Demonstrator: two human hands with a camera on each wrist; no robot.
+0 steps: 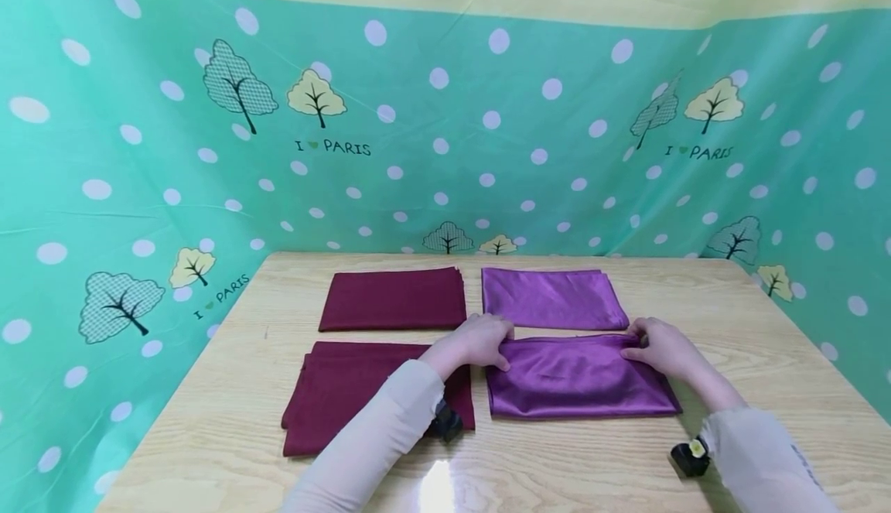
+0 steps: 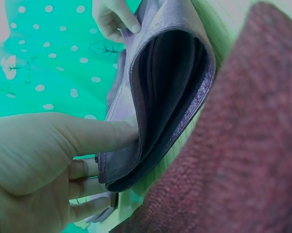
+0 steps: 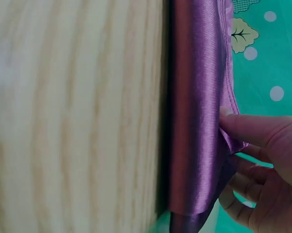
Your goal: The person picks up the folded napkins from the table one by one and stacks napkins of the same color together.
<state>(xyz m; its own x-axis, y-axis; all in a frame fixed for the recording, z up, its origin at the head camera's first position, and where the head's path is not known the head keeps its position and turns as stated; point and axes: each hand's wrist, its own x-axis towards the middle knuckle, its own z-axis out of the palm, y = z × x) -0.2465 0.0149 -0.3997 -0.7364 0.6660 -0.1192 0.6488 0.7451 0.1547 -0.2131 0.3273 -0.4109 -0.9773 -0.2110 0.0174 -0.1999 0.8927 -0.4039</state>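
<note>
A shiny purple folded cloth (image 1: 578, 381) lies at the near right of the group. My left hand (image 1: 483, 340) pinches its far left corner, thumb on the near face and fingers behind. At the far right corner, my right hand (image 1: 664, 350) pinches the same edge between thumb and fingers. In the left wrist view, the folded layers (image 2: 172, 73) gape in a loop at the end beside the left hand (image 2: 43, 160). The right wrist view shows the thick rounded fold (image 3: 199, 111) on the table, with the right hand (image 3: 272, 165) gripping its upper edge.
Behind lies another folded purple cloth (image 1: 550, 300). Two folded maroon cloths, a far one (image 1: 393, 300) and a near one (image 1: 341, 397), lie to the left; the left forearm passes over the near one. A polka-dot curtain (image 1: 445, 141) stands behind the wooden table (image 1: 557, 466).
</note>
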